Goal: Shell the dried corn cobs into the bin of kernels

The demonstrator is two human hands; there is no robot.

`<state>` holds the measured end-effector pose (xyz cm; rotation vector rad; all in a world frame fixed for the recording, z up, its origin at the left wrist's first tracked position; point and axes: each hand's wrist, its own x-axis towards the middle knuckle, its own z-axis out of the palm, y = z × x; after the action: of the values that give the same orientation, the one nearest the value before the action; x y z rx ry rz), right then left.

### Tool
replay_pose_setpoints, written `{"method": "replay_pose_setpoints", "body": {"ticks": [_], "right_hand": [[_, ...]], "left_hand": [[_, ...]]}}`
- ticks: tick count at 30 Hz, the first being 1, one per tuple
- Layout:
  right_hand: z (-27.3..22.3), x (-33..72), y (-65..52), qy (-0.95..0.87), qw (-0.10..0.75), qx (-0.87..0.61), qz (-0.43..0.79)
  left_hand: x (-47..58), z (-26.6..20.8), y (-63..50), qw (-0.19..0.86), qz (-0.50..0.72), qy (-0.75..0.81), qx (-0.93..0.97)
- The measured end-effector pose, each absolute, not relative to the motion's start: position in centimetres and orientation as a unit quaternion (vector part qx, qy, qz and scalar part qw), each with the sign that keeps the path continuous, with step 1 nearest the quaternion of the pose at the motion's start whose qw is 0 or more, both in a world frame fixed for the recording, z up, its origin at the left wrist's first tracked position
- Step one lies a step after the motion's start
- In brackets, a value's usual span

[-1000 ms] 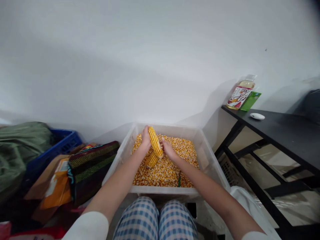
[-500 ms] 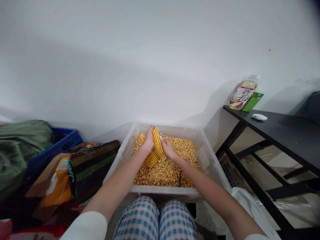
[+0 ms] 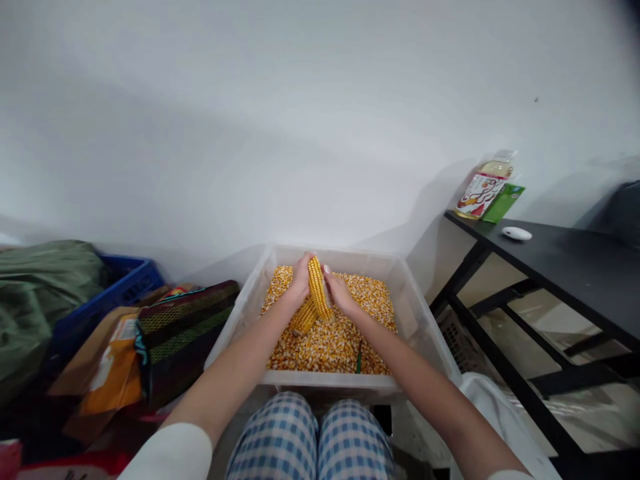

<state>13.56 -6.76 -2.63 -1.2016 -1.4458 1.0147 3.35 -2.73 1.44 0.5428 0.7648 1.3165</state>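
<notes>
Between my two hands an ear of corn (image 3: 319, 288) stands tilted above a plastic bin (image 3: 334, 380) of loose kernels (image 3: 325, 350). My left hand (image 3: 301, 277) is closed round its upper left side. On the ear's right side is my right hand (image 3: 339, 290), its thumb raised by the upper part and its fingers partly hidden behind the cob. Another ear of corn (image 3: 304, 319) lies on the kernels just below and left of the held one. A thin green object (image 3: 359, 360) sticks up from the kernels near the bin's front wall.
A black table (image 3: 565, 260) stands to the right, bearing a bottle (image 3: 485, 190), a green packet (image 3: 505, 202) and a white oval object (image 3: 517, 233). Leftward are a blue crate (image 3: 135, 283), a mesh bag (image 3: 187, 340) and an orange package (image 3: 113, 373). A wall rises behind the bin.
The held ear has turned slightly more upright and shifted a little right. My right thumb has lifted from the kernel rows. The ear lying below stays in place.
</notes>
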Motion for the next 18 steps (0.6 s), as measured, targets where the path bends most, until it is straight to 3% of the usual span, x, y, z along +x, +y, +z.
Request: {"method": "replay_pose_setpoints", "body": {"ticks": [13,18], "right_hand": [[-4.1,13.3,-6.4,-0.54,0.526,-0.547,0.365],[-2.9,13.5,-6.7,-0.569,0.545,-0.483,0.382]], "left_hand": [[4.4,1.0,-3.7,0.671,0.587,0.324,0.317],[4.6,0.7,-3.3,0.618,0.625,0.325,0.347]]}}
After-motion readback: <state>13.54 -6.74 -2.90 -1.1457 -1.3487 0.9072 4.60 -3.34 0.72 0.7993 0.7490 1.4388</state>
